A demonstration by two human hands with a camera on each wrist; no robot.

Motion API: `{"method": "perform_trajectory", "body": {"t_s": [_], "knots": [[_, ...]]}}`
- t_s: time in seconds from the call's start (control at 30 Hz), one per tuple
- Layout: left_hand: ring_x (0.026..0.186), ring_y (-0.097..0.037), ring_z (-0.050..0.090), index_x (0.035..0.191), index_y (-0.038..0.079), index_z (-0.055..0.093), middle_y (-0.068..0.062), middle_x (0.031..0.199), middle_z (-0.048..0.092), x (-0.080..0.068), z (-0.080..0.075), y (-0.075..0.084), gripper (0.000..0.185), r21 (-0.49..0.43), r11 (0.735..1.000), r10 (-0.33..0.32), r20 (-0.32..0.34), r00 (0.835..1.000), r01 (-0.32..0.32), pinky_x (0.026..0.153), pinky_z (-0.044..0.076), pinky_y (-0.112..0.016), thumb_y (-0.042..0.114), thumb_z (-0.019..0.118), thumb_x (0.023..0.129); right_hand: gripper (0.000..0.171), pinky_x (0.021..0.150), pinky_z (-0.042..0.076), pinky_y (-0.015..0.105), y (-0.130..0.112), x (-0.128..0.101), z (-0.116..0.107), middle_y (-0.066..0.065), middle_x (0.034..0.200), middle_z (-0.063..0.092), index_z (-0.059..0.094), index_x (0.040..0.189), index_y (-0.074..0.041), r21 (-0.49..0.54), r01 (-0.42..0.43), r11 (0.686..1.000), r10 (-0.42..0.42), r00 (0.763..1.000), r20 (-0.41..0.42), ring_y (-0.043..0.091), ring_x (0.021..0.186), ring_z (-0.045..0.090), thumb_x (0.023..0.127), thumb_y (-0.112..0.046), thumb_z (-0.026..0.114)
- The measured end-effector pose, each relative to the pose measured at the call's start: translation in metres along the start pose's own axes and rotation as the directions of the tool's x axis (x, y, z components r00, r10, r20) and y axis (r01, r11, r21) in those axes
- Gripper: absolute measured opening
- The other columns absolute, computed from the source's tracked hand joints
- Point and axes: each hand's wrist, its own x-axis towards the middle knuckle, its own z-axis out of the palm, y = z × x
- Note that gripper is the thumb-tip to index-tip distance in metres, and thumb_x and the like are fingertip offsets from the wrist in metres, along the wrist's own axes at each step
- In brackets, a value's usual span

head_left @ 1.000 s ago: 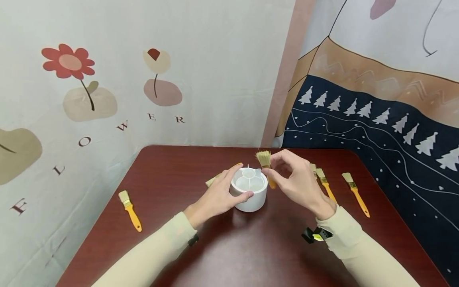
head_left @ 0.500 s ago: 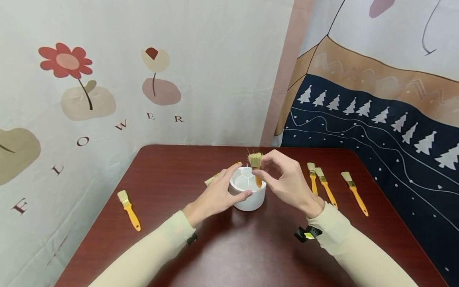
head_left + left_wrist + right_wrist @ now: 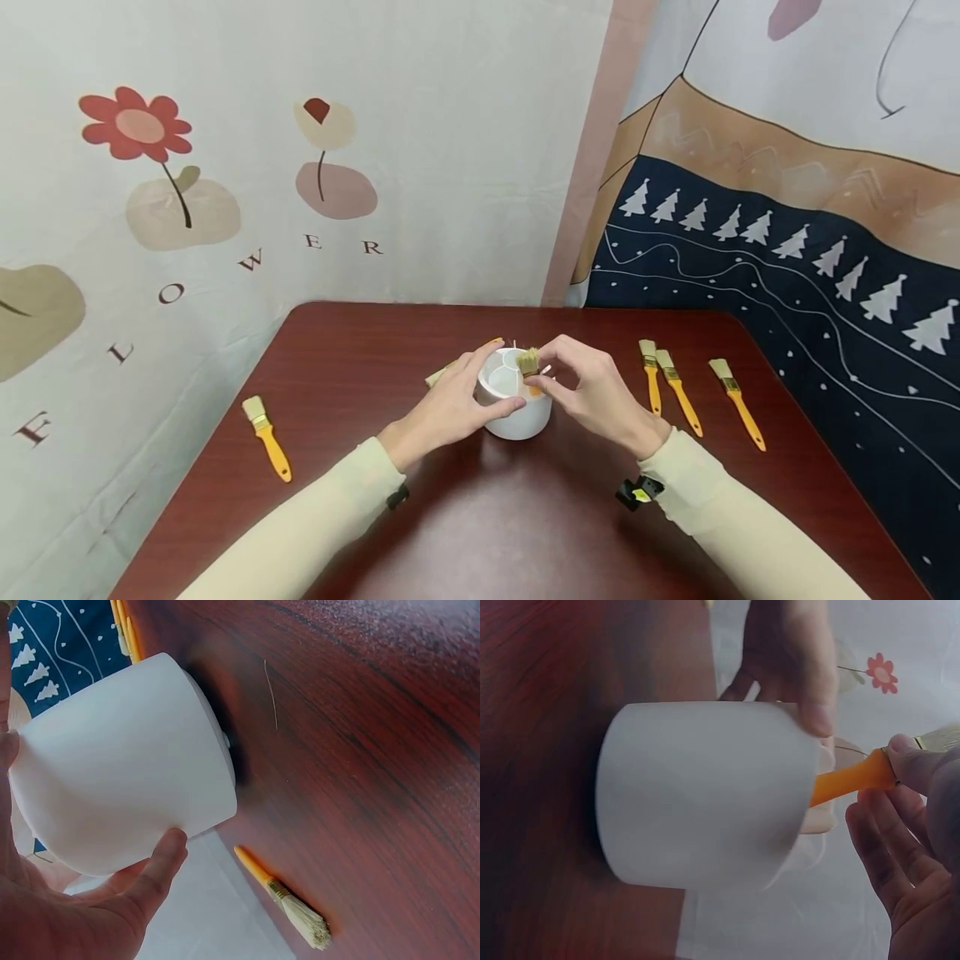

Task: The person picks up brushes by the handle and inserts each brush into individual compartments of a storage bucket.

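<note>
Nearest the camera, two cream sleeves (image 3: pixel 315 533) come in from the near edge of the dark red table (image 3: pixel 465 533), one from each side, and a small black and yellow device (image 3: pixel 636 492) sits at the right wrist.

Just beyond, at the middle of the table, stands a white round holder (image 3: pixel 513 404) with several compartments open at the top. The left hand (image 3: pixel 450 408) grips it from the left, thumb on the near wall and fingers curled round the far side; the left wrist view shows the palm and a fingertip (image 3: pixel 169 851) pressed against the white wall. The right hand (image 3: pixel 592 392) is just right of the holder, its thumb and fingertips (image 3: pixel 911 761) pinched together on a brush (image 3: pixel 528 367) near the metal band. That brush stands handle down, bristles up, with its orange handle (image 3: pixel 847 780) reaching inside the holder at the far right part of the rim; which compartment it enters I cannot tell.

Left of the holder, well apart from it, a yellow-handled brush (image 3: pixel 266 437) lies flat on the table. To the right lie three more brushes (image 3: pixel 678 392) side by side, bristles pointing away. Just behind the left hand another brush (image 3: pixel 289 900) lies on the table, mostly hidden in the head view.

Farthest off, a pale flower-printed cloth (image 3: pixel 225 167) hangs on the left and a dark blue cloth with white trees (image 3: pixel 787 275) on the right.
</note>
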Motion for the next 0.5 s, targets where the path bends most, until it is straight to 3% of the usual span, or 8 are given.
{"method": "perform_trajectory", "body": {"t_s": [0.23,0.5], "knots": [[0.143,-0.03,0.068,0.182,0.028,0.039,-0.012,0.162,0.065,-0.001,-0.004,-0.002,0.101,0.014,1.0,0.027,0.013,1.0,-0.027,0.117,0.059,-0.054,0.065,0.086,0.101,0.034,0.082,0.073,0.042,0.004,-0.006,0.008,-0.001,0.107,0.079,0.077,0.114,-0.013,-0.05,0.063,0.997,-0.061,0.998,0.035,0.014,0.096,0.077,0.091,0.002,0.097],[0.151,-0.034,0.065,0.182,0.025,0.038,-0.013,0.166,0.064,-0.002,-0.006,-0.001,0.103,0.025,0.999,0.042,0.01,0.999,-0.042,0.121,0.057,-0.058,0.064,0.087,0.1,0.031,0.084,0.07,0.03,0.004,-0.012,0.008,0.001,0.108,0.08,0.08,0.117,-0.013,-0.133,0.043,0.99,-0.03,0.995,0.1,0.015,0.099,0.077,0.093,-0.002,0.097]]}}
